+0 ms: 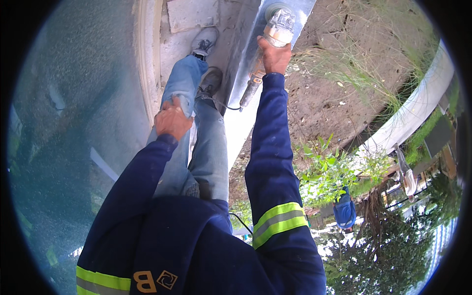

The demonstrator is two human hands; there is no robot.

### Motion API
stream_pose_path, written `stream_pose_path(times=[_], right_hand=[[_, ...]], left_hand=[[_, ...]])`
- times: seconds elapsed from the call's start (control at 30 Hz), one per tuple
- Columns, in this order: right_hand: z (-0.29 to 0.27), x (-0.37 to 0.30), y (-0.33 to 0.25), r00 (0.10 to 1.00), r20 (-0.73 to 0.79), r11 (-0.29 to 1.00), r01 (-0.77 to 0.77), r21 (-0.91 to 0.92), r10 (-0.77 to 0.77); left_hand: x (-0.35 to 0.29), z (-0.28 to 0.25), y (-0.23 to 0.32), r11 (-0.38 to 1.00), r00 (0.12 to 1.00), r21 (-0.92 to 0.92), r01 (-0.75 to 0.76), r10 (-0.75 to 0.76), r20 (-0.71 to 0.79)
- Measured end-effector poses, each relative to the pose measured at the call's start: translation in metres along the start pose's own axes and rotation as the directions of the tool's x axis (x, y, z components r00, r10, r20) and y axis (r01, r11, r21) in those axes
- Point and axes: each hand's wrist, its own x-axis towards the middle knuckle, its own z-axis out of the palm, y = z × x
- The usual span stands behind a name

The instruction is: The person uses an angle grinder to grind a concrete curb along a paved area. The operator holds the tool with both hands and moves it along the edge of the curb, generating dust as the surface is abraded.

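Observation:
My right hand (276, 58) is wrapped round the front of an angle grinder (256, 71), its body dusty and orange-brown. The round head of the tool lies against a pale, smooth stone ledge (246, 81), near its far end. A dark cord (227, 105) runs from the tool's rear toward my legs. Over my bent left knee, my left hand (173, 120) has its fingers curled round a small pale, rounded piece (185, 104); what it is I cannot make out.
My shoes (205, 42) stand on a dusty strip beside the ledge. A glass-like panel (83, 113) rises on the left. Bare soil with thin plants (364, 73) lies to the right, bounded by a curved pale kerb (418, 108). Another person in blue (344, 211) is farther off.

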Motion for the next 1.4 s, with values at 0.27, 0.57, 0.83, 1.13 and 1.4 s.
stream_pose_path(times=[0.27, 0.57, 0.83, 1.13, 1.4], right_hand=[[-0.008, -0.023, 0.001, 0.998, 0.048, 0.999, -0.046, 0.008, 0.046], [0.002, 0.013, -0.013, 1.0, -0.013, 0.999, -0.001, 0.033, 0.002], [-0.002, -0.006, -0.014, 0.998, 0.07, 1.0, -0.005, -0.01, 0.006], [-0.006, 0.04, -0.045, 0.998, -0.011, 0.99, 0.062, 0.13, -0.061], [-0.035, -0.004, 0.011, 1.0, -0.017, 0.977, -0.015, 0.212, 0.019]], left_hand=[[0.005, -0.003, 0.001, 1.0, 1.0, -0.008, -0.003, 0.003, -0.005], [0.005, -0.011, 0.0, 1.0, 0.998, 0.013, 0.019, -0.02, 0.051], [0.007, -0.016, 0.002, 1.0, 0.997, -0.018, 0.022, -0.021, 0.073], [0.004, -0.012, 0.002, 0.999, 0.998, -0.02, 0.029, -0.028, 0.05], [-0.002, -0.001, 0.002, 1.0, 1.0, -0.02, 0.015, -0.014, 0.011]])
